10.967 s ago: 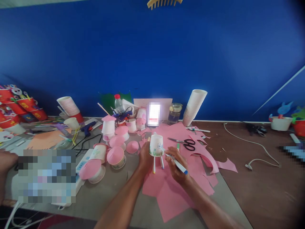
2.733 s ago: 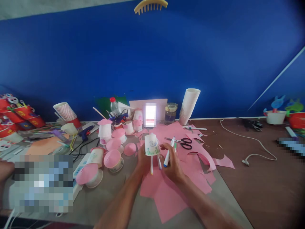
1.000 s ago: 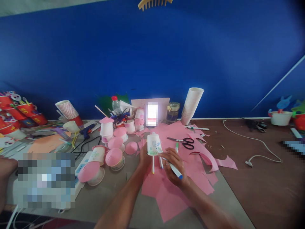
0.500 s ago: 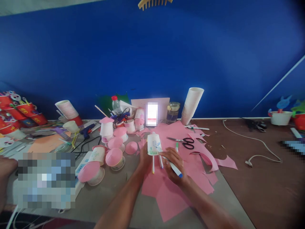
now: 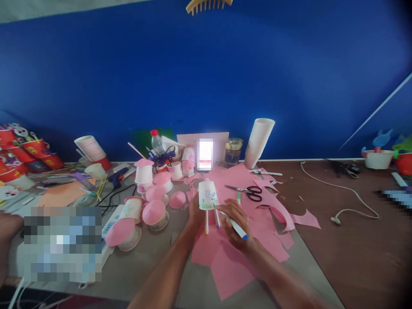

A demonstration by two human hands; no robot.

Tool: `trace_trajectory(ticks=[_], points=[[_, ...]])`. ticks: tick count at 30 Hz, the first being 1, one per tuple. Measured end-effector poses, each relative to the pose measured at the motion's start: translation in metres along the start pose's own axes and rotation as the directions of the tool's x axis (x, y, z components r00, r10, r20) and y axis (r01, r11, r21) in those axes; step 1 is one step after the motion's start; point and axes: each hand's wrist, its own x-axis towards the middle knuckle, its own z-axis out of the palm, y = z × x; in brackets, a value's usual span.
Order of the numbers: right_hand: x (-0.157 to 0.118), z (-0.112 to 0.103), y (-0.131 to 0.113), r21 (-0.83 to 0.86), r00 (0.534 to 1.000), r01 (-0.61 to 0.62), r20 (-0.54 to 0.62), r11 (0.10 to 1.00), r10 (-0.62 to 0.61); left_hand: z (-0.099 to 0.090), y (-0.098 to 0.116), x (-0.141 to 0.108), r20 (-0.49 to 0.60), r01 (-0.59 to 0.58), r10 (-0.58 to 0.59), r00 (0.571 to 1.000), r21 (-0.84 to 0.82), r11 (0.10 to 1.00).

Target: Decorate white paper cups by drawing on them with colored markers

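Observation:
A white paper cup (image 5: 207,194) with a blue bird and green grass drawn on it is held by my left hand (image 5: 193,211), whose fingers are partly hidden behind it. My right hand (image 5: 236,219) is closed around a white marker (image 5: 238,229) with a blue end, its tip close to the cup's lower right side. Below the cup, two more markers lie on the pink paper (image 5: 225,266), one with a yellow end (image 5: 207,223) and one with a blue end (image 5: 217,219). Black-handled scissors (image 5: 254,193) and a green marker (image 5: 238,197) rest to the right.
Pink-topped cups (image 5: 154,213) stand to the left, beside a power strip (image 5: 112,225) and a glue gun (image 5: 118,177). A tall cup stack (image 5: 259,141), a glass jar (image 5: 233,152) and a lit screen (image 5: 205,153) stand behind. Another person's hand (image 5: 11,227) is at far left.
The cup has turned slightly in my left hand, so the blue bird sits a little differently. My right hand and its marker have barely shifted.

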Motion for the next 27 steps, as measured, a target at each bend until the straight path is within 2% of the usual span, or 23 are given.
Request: trace_trajectory(ticks=[7, 16, 22, 27], points=[[-0.0018, 0.0009, 0.0023, 0.008, 1.0, 0.015, 0.023, 1.0, -0.015, 0.0008, -0.0026, 0.0017, 0.002, -0.005, 0.005, 1.0, -0.001, 1.0], [-0.0037, -0.0005, 0.0012, -0.024, 0.996, -0.049, -0.074, 0.999, 0.047, 0.0011, -0.0005, 0.0004, -0.012, -0.036, 0.036, 0.999, -0.008, 0.999], [-0.0053, 0.0014, 0.0019, -0.036, 0.994, -0.089, -0.067, 0.995, 0.086, -0.0003, -0.0087, 0.0017, -0.016, -0.043, 0.043, 0.999, 0.039, 0.998], [-0.0037, 0.0026, 0.0004, -0.069, 0.992, -0.106, -0.07, 0.992, 0.101, 0.0005, -0.0068, 0.0002, -0.018, -0.053, 0.053, 0.998, 0.034, 0.998]])
